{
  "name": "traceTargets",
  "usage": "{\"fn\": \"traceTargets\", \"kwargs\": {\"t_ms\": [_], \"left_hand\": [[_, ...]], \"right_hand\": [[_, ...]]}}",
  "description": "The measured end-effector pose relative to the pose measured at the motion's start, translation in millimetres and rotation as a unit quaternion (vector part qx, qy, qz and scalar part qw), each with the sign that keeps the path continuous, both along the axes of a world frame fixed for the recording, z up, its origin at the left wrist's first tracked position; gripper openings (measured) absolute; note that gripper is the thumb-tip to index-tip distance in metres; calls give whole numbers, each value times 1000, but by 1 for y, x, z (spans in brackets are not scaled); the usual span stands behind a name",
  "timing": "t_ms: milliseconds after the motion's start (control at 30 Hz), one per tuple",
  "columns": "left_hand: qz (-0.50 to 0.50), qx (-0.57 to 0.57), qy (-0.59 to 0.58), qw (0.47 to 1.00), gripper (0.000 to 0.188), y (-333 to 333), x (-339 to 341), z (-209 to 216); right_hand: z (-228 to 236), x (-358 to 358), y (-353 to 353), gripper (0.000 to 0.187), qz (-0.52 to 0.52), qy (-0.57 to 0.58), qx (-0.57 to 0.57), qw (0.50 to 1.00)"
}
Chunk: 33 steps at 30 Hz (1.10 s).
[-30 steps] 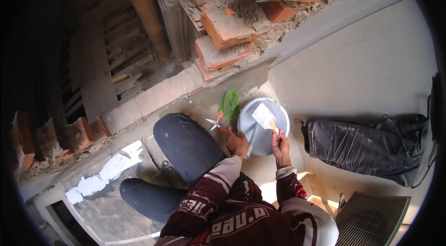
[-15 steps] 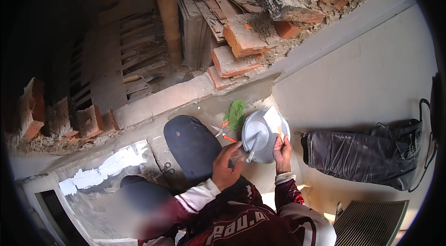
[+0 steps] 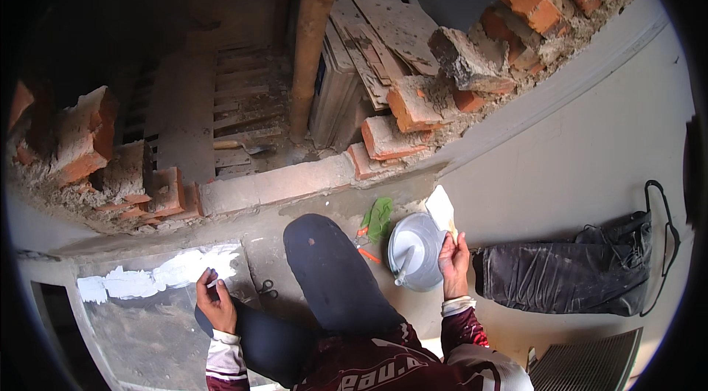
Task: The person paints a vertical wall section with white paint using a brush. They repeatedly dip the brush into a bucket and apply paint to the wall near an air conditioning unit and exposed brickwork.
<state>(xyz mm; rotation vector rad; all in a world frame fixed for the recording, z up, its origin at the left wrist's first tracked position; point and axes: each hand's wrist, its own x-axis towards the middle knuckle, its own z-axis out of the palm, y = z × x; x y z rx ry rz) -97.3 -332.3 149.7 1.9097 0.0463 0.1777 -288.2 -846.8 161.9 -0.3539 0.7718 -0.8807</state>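
In my right hand (image 3: 453, 265) is a putty knife (image 3: 440, 208) with a broad white blade; my fingers close around its handle end. The blade stands over the rim of a round grey bucket (image 3: 435, 273). Inside the bucket is white paste (image 3: 410, 247), and a pale stick (image 3: 403, 270) leans out over the near rim. My left hand (image 3: 217, 310) hovers at the white smeared strip (image 3: 158, 278) on a grey panel (image 3: 147, 324). Its fingers are bent and apart, with nothing seen between them; whether they touch the panel I cannot tell.
Orange-handled pliers (image 3: 366, 253) and a green cloth (image 3: 379, 218) lie left of the bucket. Small dark scissors (image 3: 268, 288) rest beside my knee. Broken bricks (image 3: 413, 103) edge the wall opening, with a bamboo post (image 3: 313, 44) beyond. Dark trousers (image 3: 564, 273) lie at right.
My left hand has swung left, from near the bucket to the white strip. The putty knife has risen slightly in my right hand, and the view has shifted.
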Motion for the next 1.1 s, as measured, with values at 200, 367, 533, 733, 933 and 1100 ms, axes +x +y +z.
{"fn": "traceTargets", "kwargs": {"t_ms": [200,367,533,733,933,1100], "left_hand": [[55,-54,-19,997,31,23,-4,4],[124,-28,-47,991,26,76,-10,8],[215,-4,-32,976,19,116,-45,12],[336,-16,5,942,22,127,-100,6],[366,-84,10,927,24,104,-133,-2],[365,-70,-15,928,22,97,-133,9]], "right_hand": [[57,76,27,21,95,-27,-49,994],[80,166,83,28,254,-92,-48,962],[89,241,196,29,410,-119,-35,903],[72,279,371,23,569,-82,69,815],[35,305,536,17,654,-54,74,751],[15,334,642,19,677,-66,42,732]]}}
